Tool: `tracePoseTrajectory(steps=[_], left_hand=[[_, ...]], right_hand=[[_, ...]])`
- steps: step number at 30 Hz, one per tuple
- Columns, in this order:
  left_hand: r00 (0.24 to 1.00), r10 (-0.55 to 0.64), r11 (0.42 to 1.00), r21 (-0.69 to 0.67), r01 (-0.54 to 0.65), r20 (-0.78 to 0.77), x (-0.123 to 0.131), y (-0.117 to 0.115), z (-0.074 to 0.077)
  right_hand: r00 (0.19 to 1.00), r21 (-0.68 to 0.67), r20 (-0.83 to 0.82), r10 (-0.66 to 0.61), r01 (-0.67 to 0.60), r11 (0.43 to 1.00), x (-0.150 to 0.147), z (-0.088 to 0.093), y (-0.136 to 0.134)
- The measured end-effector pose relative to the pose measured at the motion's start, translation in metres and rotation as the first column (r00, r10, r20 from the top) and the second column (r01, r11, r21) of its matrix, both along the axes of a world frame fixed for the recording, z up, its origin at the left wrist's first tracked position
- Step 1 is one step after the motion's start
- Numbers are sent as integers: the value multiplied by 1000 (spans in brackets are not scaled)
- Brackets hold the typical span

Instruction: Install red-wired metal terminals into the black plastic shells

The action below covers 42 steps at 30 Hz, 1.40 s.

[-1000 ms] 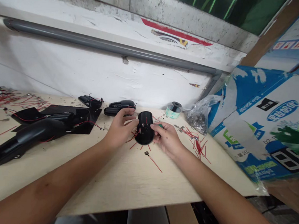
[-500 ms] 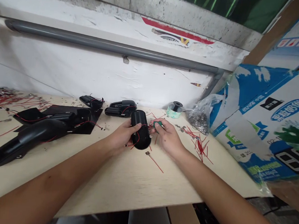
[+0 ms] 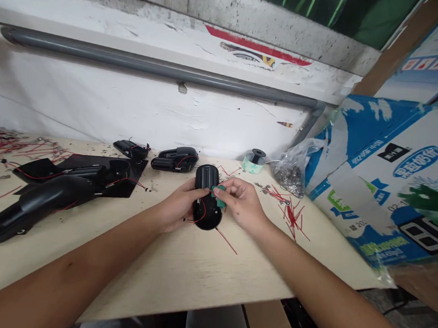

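A black plastic housing (image 3: 207, 175) with a rounded lower end is upright in the middle, a red wire running along its left side. My left hand (image 3: 178, 204) grips it from the left, thumb across its front. Between the thumb and fingers of my right hand (image 3: 244, 201) is a small green piece (image 3: 219, 196), held over the right part of the housing's open lower half. Whether the green piece touches the housing cannot be made out. A red wire (image 3: 227, 241) lies on the table just below the housing.
Black housings (image 3: 55, 189) lie at left, with two smaller groups (image 3: 176, 159) near the wall. Red wires (image 3: 294, 218), a tape roll (image 3: 254, 162) and a clear bag of small parts (image 3: 289, 177) are right, beside a blue-white carton (image 3: 392, 172). More red wires are far left.
My right hand has brought the green piece left and down, from beside the housing to over its front. The housing sits slightly lower and more upright in my left hand.
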<state>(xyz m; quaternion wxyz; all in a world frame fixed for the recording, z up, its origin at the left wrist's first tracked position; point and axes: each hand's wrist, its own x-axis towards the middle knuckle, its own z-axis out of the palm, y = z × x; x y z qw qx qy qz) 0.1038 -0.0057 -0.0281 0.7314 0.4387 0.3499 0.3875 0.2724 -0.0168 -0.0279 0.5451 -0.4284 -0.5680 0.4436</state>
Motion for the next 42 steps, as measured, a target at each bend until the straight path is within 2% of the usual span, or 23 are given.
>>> tracePoseTrajectory(steps=[14,24,32,42], left_hand=[[999,53,995,80,-52,-5,8,-10,5],[994,102,984,150,-95,-41,11,-7,-1],[986,97,994,65,-89,-135,7,-9,6],[994,94,988,130,-86,-55,10,-7,-3]], right_hand=[[999,42,37,-30,29,999,-4,2,-6],[998,37,33,-51,50,998,-7,2,-7],[998,26,5,-60,60,998,-6,-2,-2],[998,9,24,-60,60,998,-8,-2,-4]])
